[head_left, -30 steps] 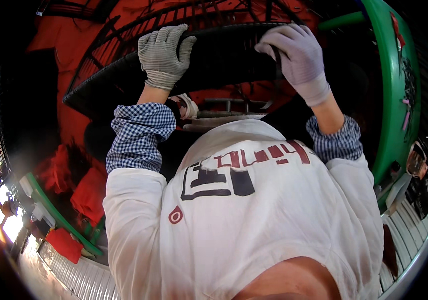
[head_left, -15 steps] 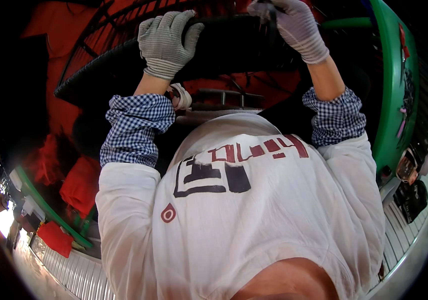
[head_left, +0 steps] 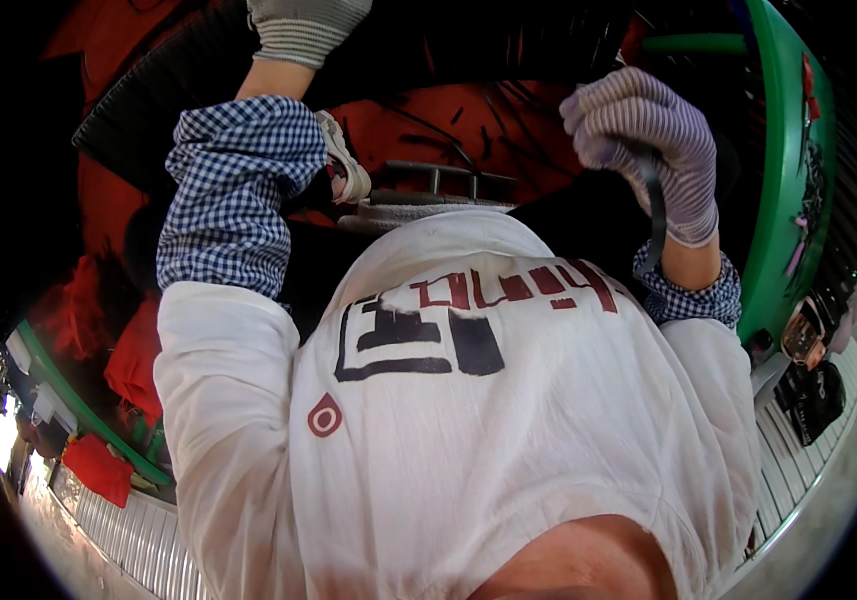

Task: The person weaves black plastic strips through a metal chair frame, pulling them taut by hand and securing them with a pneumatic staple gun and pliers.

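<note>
My left hand, in a grey-white ribbed glove, reaches up to the top edge of the view, where its fingers are cut off. Just beside it lies a dark, ribbed, woven-looking piece, mostly lost in shadow. On the right, my right hand wears a striped pale glove and is curled closed. A flat black strip passes through its fingers and hangs down past the wrist toward the rolled checked sleeve. Where the strip's other end goes is too dark to see.
A curved green frame stands close on my right, another green bar at left. Red cloths hang there. Ahead are a grey metal bar, a shoe and dark scraps on the red floor. A black bag lies far right.
My left hand has moved up, partly out of view. My right hand has come down and back toward me with the black strip. The dark woven piece has shifted and turned.
</note>
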Tool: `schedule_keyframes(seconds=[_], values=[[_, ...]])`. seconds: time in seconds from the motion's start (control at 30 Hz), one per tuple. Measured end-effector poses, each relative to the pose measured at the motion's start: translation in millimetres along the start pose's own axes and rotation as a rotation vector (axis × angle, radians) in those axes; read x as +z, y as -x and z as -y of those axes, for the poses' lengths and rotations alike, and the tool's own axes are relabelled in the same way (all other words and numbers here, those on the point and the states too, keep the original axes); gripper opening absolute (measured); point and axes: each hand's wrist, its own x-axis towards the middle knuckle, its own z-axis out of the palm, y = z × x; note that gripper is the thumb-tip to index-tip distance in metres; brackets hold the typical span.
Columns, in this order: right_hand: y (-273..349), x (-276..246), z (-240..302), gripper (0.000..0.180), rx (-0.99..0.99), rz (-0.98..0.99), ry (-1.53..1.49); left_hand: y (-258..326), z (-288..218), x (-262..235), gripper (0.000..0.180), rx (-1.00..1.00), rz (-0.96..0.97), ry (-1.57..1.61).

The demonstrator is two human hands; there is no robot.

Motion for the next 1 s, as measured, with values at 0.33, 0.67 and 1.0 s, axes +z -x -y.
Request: schedule_keyframes(seconds=[0.33,0.67,1.0], values=[[19,13,27,0.01,0.051,0.201,-0.063,-64,55,26,0.024,-0.183,0.184,-0.064],[13,1,26,0.012,-0.081,0.175,0.002,-80,75,37,0.023,-0.154,0.185,-0.081],[-35,-11,36,0.022,-0.128,0.103,0.079,-66,65,29,0.018,-0.099,0.091,-0.013]])
